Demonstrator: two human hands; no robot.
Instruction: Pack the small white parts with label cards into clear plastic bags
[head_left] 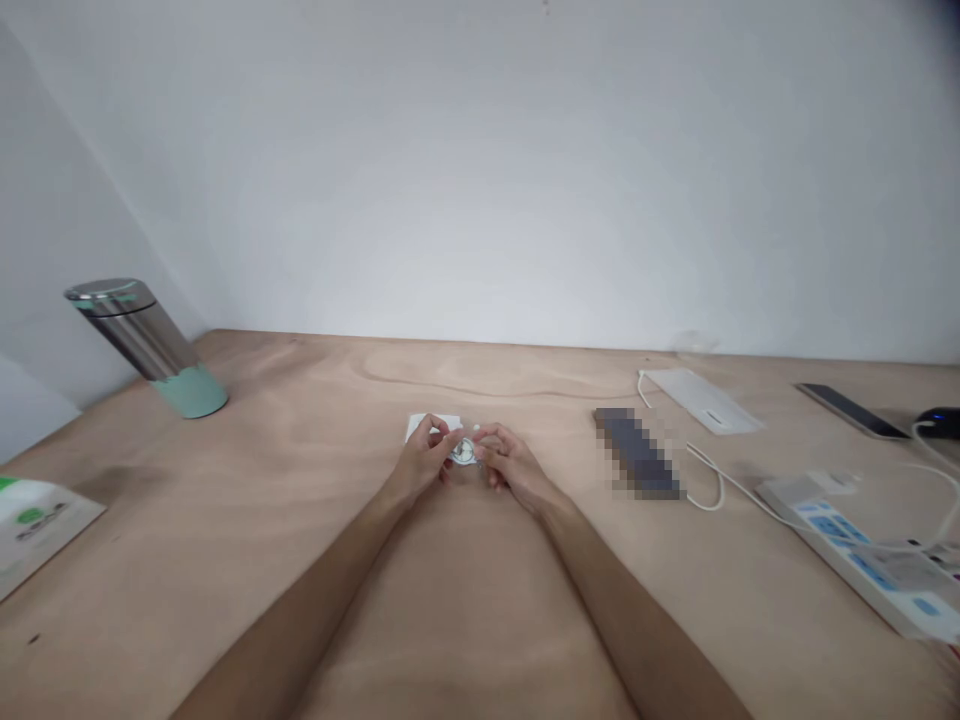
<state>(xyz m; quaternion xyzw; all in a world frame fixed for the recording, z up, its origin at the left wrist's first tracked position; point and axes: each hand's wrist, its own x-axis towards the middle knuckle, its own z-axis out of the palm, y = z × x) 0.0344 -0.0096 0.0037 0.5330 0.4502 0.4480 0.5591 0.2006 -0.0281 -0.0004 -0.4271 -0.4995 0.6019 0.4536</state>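
The left hand (pixel 424 458) and right hand (pixel 510 465), fingers closed, pinch a small round silver-and-white object (pixel 463 451) beside a white card (pixel 430 427) mid-bench.

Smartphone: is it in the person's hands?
No, the smartphone lies on the wooden tabletop at far right, while the left hand and right hand hold a small round white object.

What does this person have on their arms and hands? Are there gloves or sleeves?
The left hand and right hand are bare, with no gloves. The left arm and right arm show no sleeves, bands or markings as far as the view reaches. Any rings would be too small to make out.
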